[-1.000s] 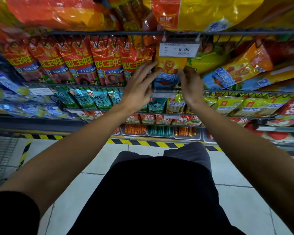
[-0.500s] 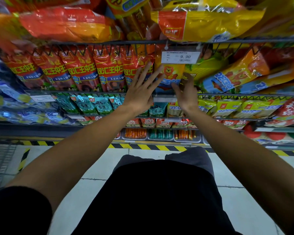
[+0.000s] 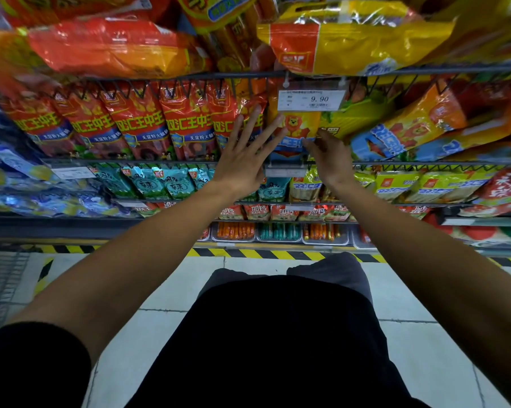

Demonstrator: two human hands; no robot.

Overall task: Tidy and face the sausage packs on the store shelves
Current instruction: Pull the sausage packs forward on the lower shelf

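Head view: a person in a dark top reaches both bare arms up to the wire shelves of a store's sausage aisle; the left hand is spread wide, its straight fingers laid flat across the front of the last red sausage pack in a row of matching red packs standing upright on the shelf rail; the right hand sits just beside it, fingers loosely bent, their tips touching the lower right edge of an orange lion pack, though whether they pinch it cannot be told; the lion pack stands between the two hands, directly below a hanging price tag reading 9.90; to its right, similar orange and blue packs lie tilted; on the shelf above, large red and yellow bags overhang the rail; below, teal packs and yellow-green packs line a lower shelf, with trays of loose sausages at the bottom; yellow-and-black hazard tape edges the tiled floor at the base of the unit.
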